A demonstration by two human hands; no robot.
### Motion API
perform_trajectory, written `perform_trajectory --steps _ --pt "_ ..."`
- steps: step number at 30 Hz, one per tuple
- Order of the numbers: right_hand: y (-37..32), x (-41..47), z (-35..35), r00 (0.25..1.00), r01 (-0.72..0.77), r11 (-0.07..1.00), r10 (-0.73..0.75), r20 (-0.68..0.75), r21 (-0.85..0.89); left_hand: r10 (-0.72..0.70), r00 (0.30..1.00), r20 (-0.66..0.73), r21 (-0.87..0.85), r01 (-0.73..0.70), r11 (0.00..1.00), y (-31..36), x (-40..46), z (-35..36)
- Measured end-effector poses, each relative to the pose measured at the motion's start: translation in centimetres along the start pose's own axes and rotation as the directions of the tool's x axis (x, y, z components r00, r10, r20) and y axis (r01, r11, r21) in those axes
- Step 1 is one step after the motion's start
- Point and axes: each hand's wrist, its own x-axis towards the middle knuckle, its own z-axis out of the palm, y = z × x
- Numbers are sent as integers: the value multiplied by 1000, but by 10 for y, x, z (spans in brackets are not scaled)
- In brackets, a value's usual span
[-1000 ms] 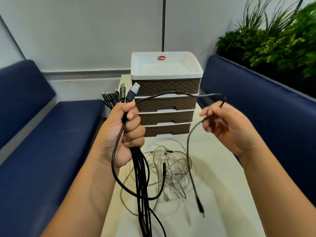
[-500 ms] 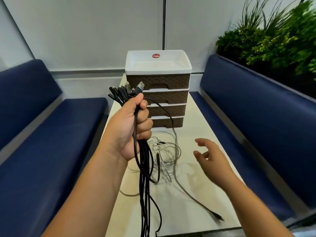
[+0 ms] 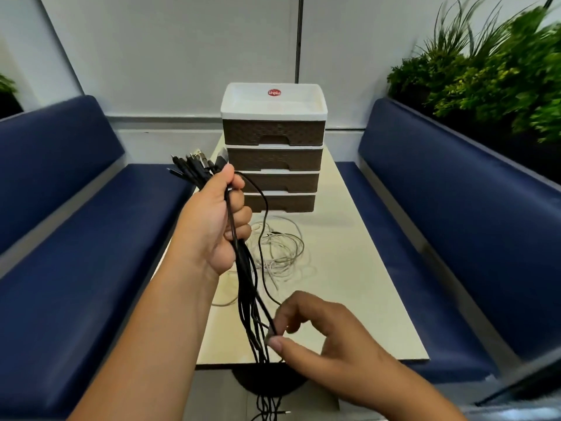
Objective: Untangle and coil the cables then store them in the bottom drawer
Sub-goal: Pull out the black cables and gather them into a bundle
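Head view: a person's two hands work over a table (image 3: pixel 358 268), with a drawer unit (image 3: pixel 274 147) at its far end.
Left hand (image 3: pixel 217 226): raised in front of the unit's left side, fingers curled tight round a bundle of black cables (image 3: pixel 246 278).
Plugs (image 3: pixel 194 164): fan out above the fist, just left of the unit.
Black cables: hang from the fist past the table's near edge, toward the floor.
Right hand (image 3: pixel 321 335): well in front of the unit, by the near edge; thumb and forefinger pinch one black strand low in the bundle, other fingers loosely bent.
Pale cables (image 3: pixel 282 250): a loose tangle on the table just in front of the unit.
Bottom drawer (image 3: pixel 279 203): closed.
Benches (image 3: pixel 76 238): blue, either side of the unit.
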Motion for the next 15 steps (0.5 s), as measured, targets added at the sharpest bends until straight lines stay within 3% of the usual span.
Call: perform_trajectory --steps 7,12,15 --pt "-41 -20 -49 975 220 923 -193 -113 316 -70 990 -119 46 76 996 -28 -8 -17" --pt "-48 -6 -78 976 218 919 -195 -102 328 -135 986 -98 173 151 973 -59 -14 -21" --pt "-54 -1 -88 967 217 932 -164 -196 289 -146 985 -88 263 164 951 -72 -20 -22"
